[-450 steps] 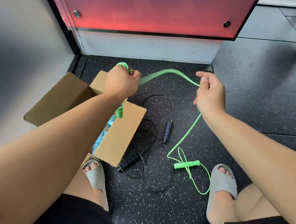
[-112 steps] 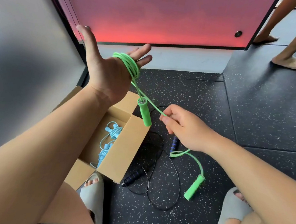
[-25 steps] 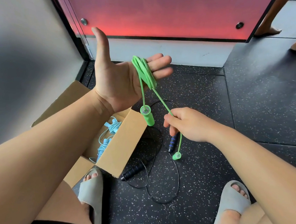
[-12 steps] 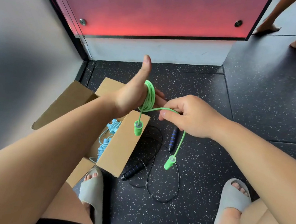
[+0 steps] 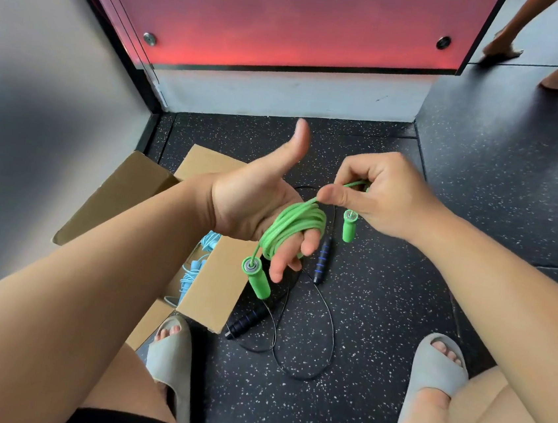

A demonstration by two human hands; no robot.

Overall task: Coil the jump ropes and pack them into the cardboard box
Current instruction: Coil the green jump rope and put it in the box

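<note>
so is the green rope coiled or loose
Mostly coiled: the green jump rope loops around the left hand; the right hand pinches the short free end.

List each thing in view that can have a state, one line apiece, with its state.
green jump rope, wound in loops round the left hand, both handles dangling.
left hand, fingers straight, thumb up, carrying the loops.
right hand, pinching the green jump rope near one handle.
cardboard box, open, flaps spread, on the floor.
light blue jump rope, inside the cardboard box.
black jump rope, uncoiled, loose on the floor beside the cardboard box.
</note>
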